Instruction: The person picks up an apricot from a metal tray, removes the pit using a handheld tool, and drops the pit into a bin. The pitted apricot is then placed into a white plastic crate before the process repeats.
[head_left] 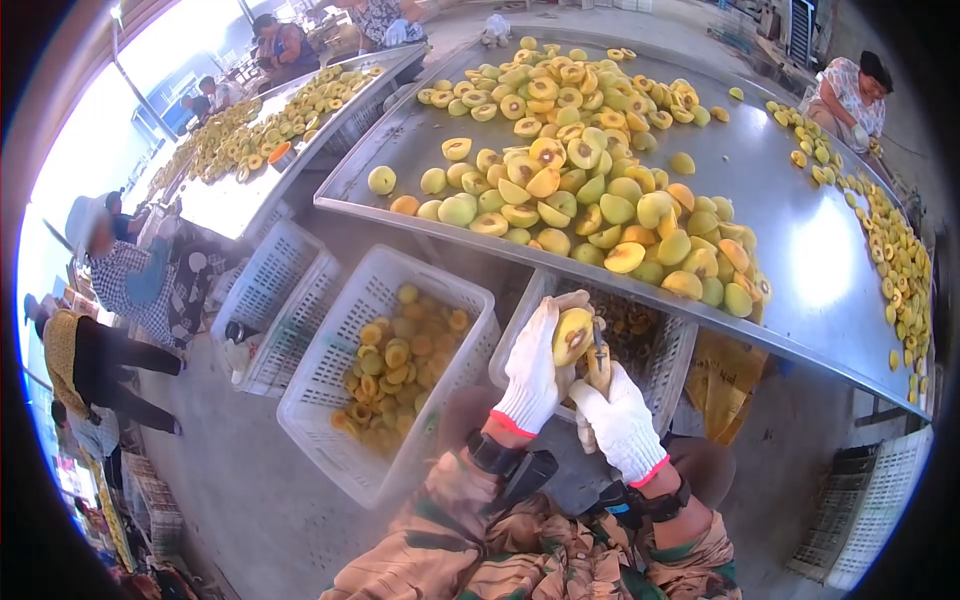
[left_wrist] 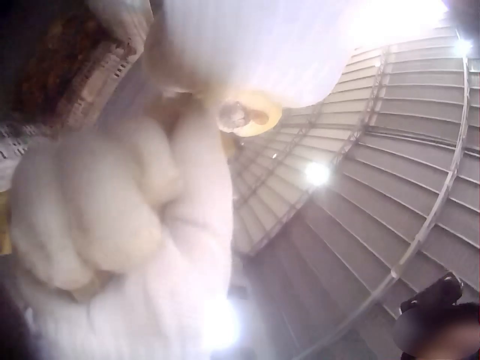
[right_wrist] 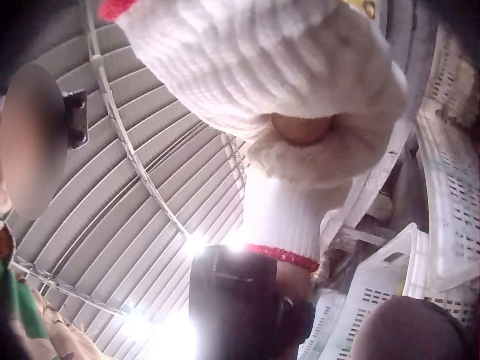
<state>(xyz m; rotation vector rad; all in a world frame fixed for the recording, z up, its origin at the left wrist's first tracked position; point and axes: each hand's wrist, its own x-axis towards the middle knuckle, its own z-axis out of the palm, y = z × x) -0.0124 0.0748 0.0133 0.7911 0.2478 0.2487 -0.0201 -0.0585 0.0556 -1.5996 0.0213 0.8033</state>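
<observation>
In the head view, my gloved left hand [head_left: 535,365] holds a cut yellow-green fruit half [head_left: 573,337] with its dark pit side showing. My gloved right hand [head_left: 618,418] grips a wooden-handled tool [head_left: 599,372], its dark metal tip against the fruit's edge. Both hands are close together over a crate [head_left: 672,372] with dark bits in it. In the left wrist view the left glove [left_wrist: 120,217] has curled fingers, and a bit of yellow fruit [left_wrist: 259,116] shows beside the other glove. The right wrist view shows the right glove [right_wrist: 300,90] closed round a round wooden end [right_wrist: 301,129].
A metal table [head_left: 800,250] carries a large pile of halved fruit [head_left: 585,150]. A white crate [head_left: 300,425] with fruit halves stands at left, near stacked crates [head_left: 262,290]. Another fruit-covered table [head_left: 225,210] is further left. Several people are around; one [head_left: 850,100] sits at the right.
</observation>
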